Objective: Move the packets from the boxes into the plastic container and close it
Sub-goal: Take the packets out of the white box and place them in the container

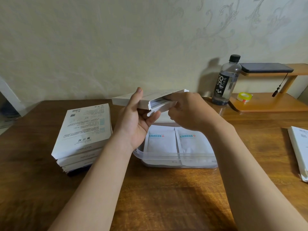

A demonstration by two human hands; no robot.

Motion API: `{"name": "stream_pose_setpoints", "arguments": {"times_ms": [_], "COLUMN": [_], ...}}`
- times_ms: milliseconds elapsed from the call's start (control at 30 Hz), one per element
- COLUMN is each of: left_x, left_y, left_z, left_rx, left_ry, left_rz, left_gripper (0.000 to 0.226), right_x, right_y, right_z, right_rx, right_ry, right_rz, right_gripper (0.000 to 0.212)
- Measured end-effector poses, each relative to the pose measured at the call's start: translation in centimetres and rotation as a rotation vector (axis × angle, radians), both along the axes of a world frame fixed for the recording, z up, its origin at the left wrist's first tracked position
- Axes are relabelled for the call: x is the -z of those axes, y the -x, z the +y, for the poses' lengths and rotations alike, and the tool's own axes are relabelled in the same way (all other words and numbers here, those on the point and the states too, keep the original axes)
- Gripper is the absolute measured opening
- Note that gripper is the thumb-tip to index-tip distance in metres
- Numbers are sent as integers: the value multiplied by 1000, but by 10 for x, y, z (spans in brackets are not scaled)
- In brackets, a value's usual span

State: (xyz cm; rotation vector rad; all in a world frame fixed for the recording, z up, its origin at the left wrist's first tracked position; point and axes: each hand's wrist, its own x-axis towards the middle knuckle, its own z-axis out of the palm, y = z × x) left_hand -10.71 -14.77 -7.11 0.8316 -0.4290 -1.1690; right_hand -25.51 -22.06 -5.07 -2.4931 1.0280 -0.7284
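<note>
The clear plastic container (175,157) sits nearest on the tabletop (166,200), with 2 packets (160,141) flat inside. Left of it is a stack of at least 4 boxes (85,129). Above, the left hand (136,121) has its grip clasped round 1 open box (128,99). The right hand (188,111) pinches the packet bundle (158,103) at its mouth. A hard tug could scatter packets past the container.

Glossy wooden table (158,197), clear smooth plastic container (175,158), matt white cardboard boxes (83,130), smooth pale packets (161,140), clear plastic bottle (225,80)

wall (100,39): pale, scroll-patterned | table (166,197): brown wood | shelf (270,104): wooden, two-tier, right
</note>
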Motion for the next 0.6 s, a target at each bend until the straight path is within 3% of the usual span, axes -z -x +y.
{"name": "stream_pose_setpoints", "arguments": {"times_ms": [67, 267, 400, 467, 600], "left_x": [0, -1, -1, -1, -1], "left_y": [0, 0, -1, -2, -3], "left_z": [1, 1, 3, 3, 1], "left_rx": [-21, -29, -19, -35, -57], "left_ry": [-15, -20, -3, 8, -1], "left_rz": [21, 39, 63, 84, 102], "left_gripper": [36, 42, 37, 35, 28], "right_x": [-1, -3, -7, -9, -14], "right_y": [2, 14, 25, 31, 32], "right_z": [-2, -11, -17, -20, -22], "right_rx": [-10, -40, -58, -101, -291], "right_ry": [3, 43, 113, 24, -251], "right_rz": [-16, -176, -305, -492, -1042], "right_gripper": [42, 12, 12, 13, 9]}}
